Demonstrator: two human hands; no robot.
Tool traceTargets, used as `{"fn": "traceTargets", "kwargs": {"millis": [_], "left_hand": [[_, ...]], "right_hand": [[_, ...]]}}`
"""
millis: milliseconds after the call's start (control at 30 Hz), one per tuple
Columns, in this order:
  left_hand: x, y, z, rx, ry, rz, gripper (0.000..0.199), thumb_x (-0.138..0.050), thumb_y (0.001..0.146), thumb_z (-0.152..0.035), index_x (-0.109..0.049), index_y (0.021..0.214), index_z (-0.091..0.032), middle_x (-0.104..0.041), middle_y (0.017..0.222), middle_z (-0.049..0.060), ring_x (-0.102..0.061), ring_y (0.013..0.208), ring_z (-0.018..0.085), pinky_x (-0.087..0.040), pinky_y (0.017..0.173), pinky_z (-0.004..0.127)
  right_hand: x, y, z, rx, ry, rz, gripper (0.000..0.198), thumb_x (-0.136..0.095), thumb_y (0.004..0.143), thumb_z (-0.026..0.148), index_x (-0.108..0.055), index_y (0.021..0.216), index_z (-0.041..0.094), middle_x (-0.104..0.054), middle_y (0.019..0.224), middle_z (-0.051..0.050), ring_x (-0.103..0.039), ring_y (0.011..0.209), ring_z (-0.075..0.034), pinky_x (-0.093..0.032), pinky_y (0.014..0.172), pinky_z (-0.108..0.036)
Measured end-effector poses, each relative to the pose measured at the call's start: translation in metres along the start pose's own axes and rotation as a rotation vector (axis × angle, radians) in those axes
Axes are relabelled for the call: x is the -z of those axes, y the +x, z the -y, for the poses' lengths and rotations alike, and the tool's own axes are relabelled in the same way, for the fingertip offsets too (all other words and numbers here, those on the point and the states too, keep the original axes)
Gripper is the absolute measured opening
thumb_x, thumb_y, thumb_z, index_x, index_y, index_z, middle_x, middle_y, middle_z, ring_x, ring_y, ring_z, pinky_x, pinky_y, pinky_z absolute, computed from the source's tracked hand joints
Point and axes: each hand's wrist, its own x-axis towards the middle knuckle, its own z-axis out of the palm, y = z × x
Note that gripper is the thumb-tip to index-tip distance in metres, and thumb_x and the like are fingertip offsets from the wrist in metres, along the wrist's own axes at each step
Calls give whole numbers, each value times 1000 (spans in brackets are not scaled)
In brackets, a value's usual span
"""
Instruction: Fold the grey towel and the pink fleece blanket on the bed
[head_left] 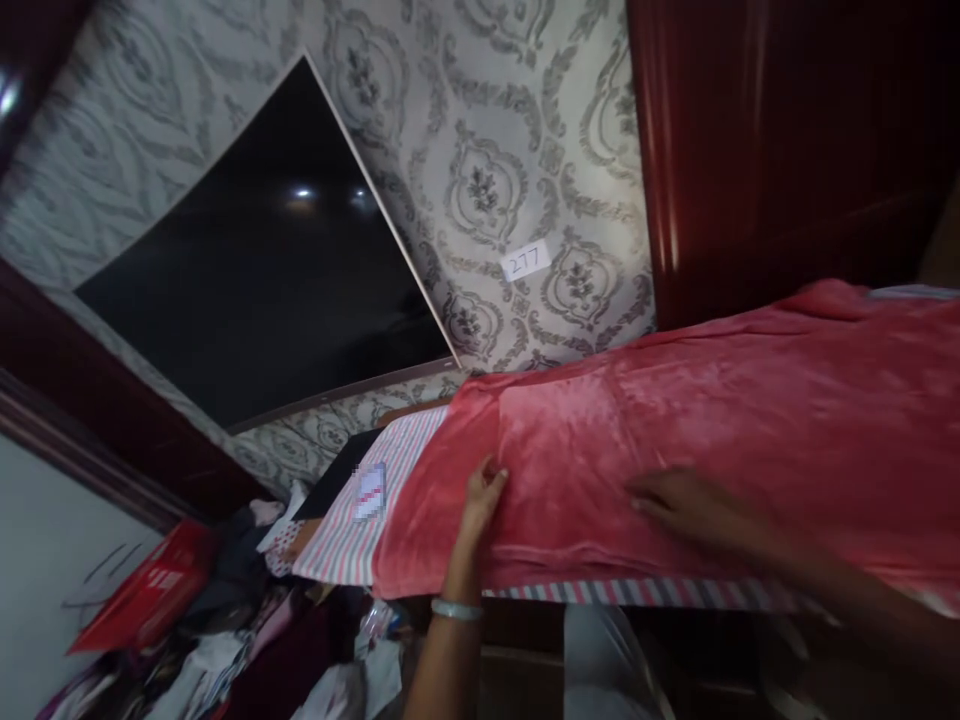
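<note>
A red plush blanket (570, 480) lies spread along a long surface, on top of a striped cloth (409, 440) that shows at its left end and front edge. My left hand (484, 495), with a pale bangle on the wrist, rests on the blanket's left part. Its thumb and forefinger are slightly apart, and the other fingers are partly hidden. To the right, my right hand (679, 503) lies low over the blanket with its fingers stretched to the left, a little blurred. Neither hand visibly grips the cloth. A crease runs down the blanket near my left hand.
A small pixelated rectangular item (370, 492) lies on the striped cloth. Behind hangs a dark television (277, 250) on the patterned wall. A dark red wooden panel (765, 150) stands at the right. Piled clothes (277, 650) and a red bag (154, 590) sit lower left.
</note>
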Motion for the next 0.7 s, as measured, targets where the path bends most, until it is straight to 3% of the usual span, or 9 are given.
{"fn": "traceTargets", "kwargs": {"millis": [200,333,467,533,633,700], "left_hand": [[4,-36,29,132,-167,-48,72,-74,79,-49,-60,138,-10,-76,103,11,-70,99,26,-58,89,39],[0,-56,33,161,-376,19,90,-83,66,-58,-59,138,-10,-71,126,18,-63,122,33,-53,103,43],[-5,-76,37,167,-585,133,100,-81,65,-59,-50,147,-10,-61,142,21,-61,129,35,-53,106,45],[-9,-86,39,106,-548,39,92,-78,70,-49,-49,149,-11,-57,148,18,-55,136,33,-47,113,43],[-18,-100,38,-44,-321,-124,74,-68,78,-29,-51,149,-17,-54,152,11,-47,143,29,-36,122,41],[-25,-106,35,-148,-146,-174,68,-65,79,-20,-57,146,-23,-57,150,8,-51,140,30,-39,121,43]], "right_hand": [[25,94,3,-30,-3,8,51,-49,89,23,-63,137,15,-65,133,-12,-64,120,-27,-50,104,-40],[23,156,4,-39,-33,-17,58,-54,86,17,-57,143,9,-59,140,-17,-58,128,-28,-46,109,-39],[21,204,4,14,-41,-42,64,-50,85,8,-51,148,6,-48,150,-19,-47,140,-24,-34,117,-33],[19,224,3,42,-32,-31,66,-50,83,6,-48,149,3,-47,150,-22,-48,139,-24,-34,116,-31],[15,251,1,75,-11,-9,73,-52,77,2,-48,150,3,-52,145,-22,-57,129,-22,-41,107,-27],[12,265,-1,104,6,-5,77,-52,71,0,-52,148,5,-59,139,-20,-64,117,-19,-46,97,-22]]}}
